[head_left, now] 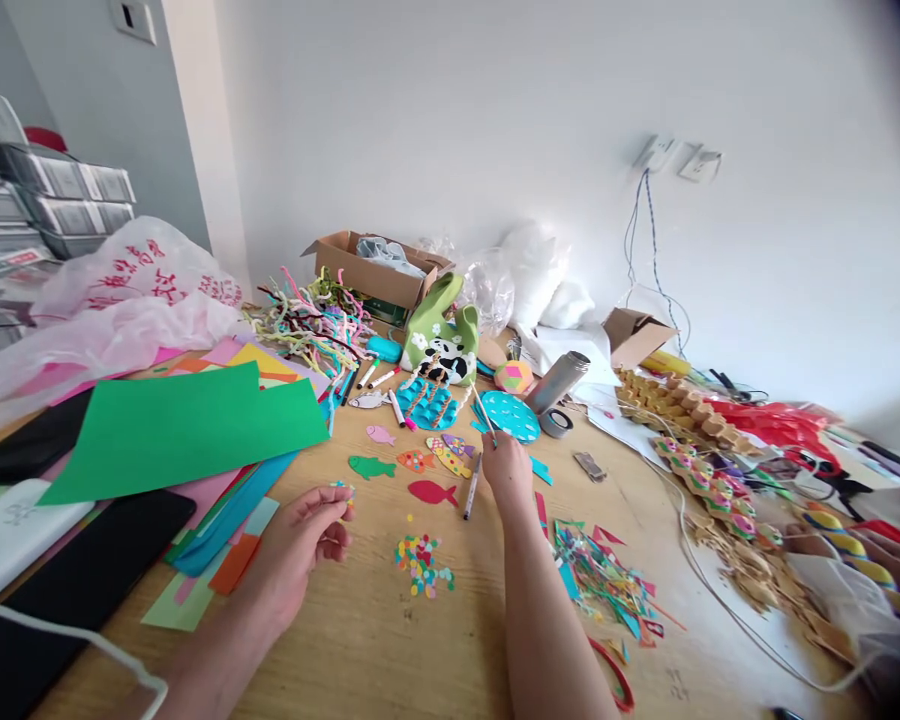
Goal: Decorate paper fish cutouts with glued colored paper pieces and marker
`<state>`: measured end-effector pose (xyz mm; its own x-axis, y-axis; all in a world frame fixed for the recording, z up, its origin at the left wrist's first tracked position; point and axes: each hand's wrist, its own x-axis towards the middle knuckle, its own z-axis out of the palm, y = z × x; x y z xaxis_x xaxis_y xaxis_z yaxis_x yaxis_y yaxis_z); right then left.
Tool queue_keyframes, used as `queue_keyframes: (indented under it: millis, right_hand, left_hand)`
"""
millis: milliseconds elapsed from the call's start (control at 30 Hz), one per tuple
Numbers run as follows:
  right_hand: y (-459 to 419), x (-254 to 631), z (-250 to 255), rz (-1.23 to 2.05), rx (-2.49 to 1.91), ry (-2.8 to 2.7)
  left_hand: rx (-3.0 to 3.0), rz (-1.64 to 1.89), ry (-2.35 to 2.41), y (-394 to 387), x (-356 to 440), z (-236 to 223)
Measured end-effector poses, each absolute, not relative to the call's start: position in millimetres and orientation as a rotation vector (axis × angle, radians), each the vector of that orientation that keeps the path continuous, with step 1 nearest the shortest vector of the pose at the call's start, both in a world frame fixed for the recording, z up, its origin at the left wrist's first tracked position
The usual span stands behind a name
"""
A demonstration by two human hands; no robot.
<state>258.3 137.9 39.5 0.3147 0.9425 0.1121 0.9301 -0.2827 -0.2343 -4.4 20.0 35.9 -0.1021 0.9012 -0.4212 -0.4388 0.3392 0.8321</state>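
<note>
My left hand (304, 535) is half curled, thumb and forefinger together on a small paper piece with coloured dots (343, 487), mostly hidden by the fingers. In my right hand (508, 465), closed, is a thin white stick (485, 410) pointing away from me. Just left of that hand lies a pen (472, 488). Between the hands are paper fish: a red one (433, 492), a green one (372, 467), an orange dotted one (415, 460), a yellow dotted one (450, 460) and a small pink one (379, 434). Nearer me is a pile of coloured paper dots (422, 565).
Green paper sheets (195, 430) lie at left, with pipe cleaners (315, 320) behind. A panda bag (442, 340), a metal flask (562, 380) and a roll of tape (556, 423) stand at the back. Paper scraps (604, 570) and a white cable (690, 540) are at right.
</note>
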Motion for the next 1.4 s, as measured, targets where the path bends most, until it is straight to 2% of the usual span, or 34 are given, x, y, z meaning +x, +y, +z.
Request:
queue_keyframes:
  millis: [400,700,1000,1400]
  right_hand:
    - [141.5,269.8,51.7,0.146,-1.822,-1.206]
    - [124.3,263.9,81.7,0.213,-1.376,-0.842]
    - [99.4,258.7,120.9,0.245,-0.963,-0.637]
    - [70.9,251.3,151.7,0.160,-0.709,-0.582]
  left_hand:
    - [0.528,1.181,1.172,17.2,-2.5,34.2]
    - [0.573,1.190,1.140,16.3,-0.2,34.1]
    - [0.498,1.395,1.175,15.7,-2.4,33.8]
    - [0.450,1.692,1.208,20.5,-12.1,38.5]
